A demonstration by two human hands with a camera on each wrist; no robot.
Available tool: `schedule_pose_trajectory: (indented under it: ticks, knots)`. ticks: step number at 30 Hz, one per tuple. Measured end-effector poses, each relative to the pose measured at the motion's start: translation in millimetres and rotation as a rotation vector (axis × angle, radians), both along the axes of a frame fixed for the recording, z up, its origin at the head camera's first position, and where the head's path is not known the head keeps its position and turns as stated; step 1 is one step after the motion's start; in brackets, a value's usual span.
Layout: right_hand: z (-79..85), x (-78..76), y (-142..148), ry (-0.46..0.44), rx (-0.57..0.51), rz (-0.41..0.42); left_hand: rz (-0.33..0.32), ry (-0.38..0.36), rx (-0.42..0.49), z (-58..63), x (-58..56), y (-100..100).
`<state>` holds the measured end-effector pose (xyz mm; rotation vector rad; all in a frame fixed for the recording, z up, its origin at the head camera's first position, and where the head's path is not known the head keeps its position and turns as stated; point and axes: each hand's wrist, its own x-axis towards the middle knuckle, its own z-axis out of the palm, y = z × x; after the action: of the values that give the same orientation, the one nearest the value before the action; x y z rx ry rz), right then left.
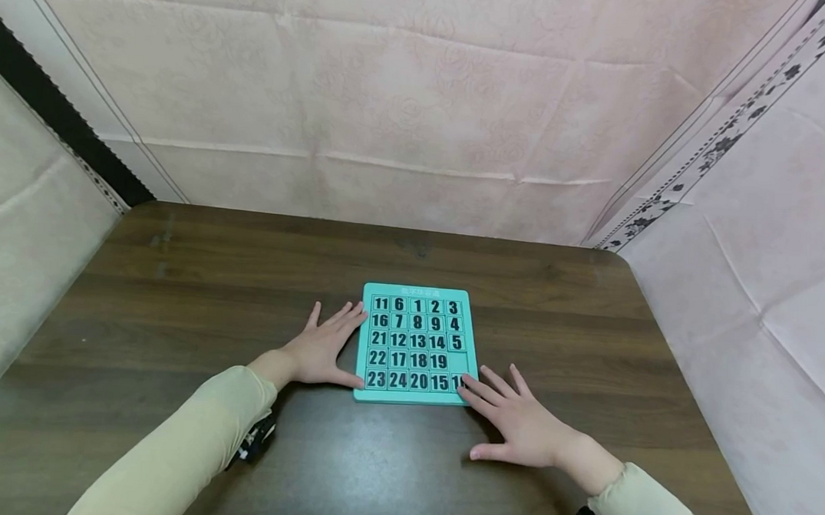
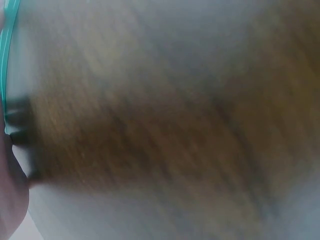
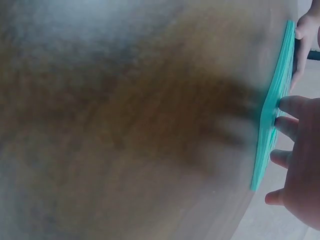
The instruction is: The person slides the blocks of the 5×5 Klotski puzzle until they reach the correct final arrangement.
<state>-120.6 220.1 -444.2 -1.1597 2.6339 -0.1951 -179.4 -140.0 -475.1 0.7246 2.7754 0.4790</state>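
Note:
A turquoise sliding number puzzle [image 1: 415, 400] lies flat on the table, its tiles in rows under a pale heading. The right end of its fourth row is a blank slot. Along the puzzle's left edge rests my left hand [image 1: 321, 352], fingers spread and thumb at the lower left corner. The fingertips of my right hand [image 1: 521, 425] lie over the lower right corner, partly covering the last tile [image 1: 457, 382] of the bottom row; its thumb points out to the side. In the right wrist view, those fingers [image 3: 292, 106] reach over the puzzle's edge [image 3: 265, 120].
The brown wood-grain table [image 1: 195, 317] has rounded far corners. Pale cloth [image 1: 405, 111] hangs behind it, with more at both sides; a black band [image 1: 59, 111] runs down at the left. Dark devices sit at both wrists, under the pale sleeves [image 1: 183, 439].

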Motion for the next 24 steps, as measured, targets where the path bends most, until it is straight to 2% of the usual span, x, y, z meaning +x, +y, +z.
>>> schedule_pose_trajectory:
  ticks: [12, 24]
  knots:
    - [-4.0, -9.4, -1, 0.048, -0.021, 0.006, -0.002, -0.009, 0.002, 2.0, -0.1, 0]
    - [-2.6, -29.1, -6, 0.019, 0.025, -0.030, -0.002, -0.005, 0.009, 1.3, -0.4, -1]
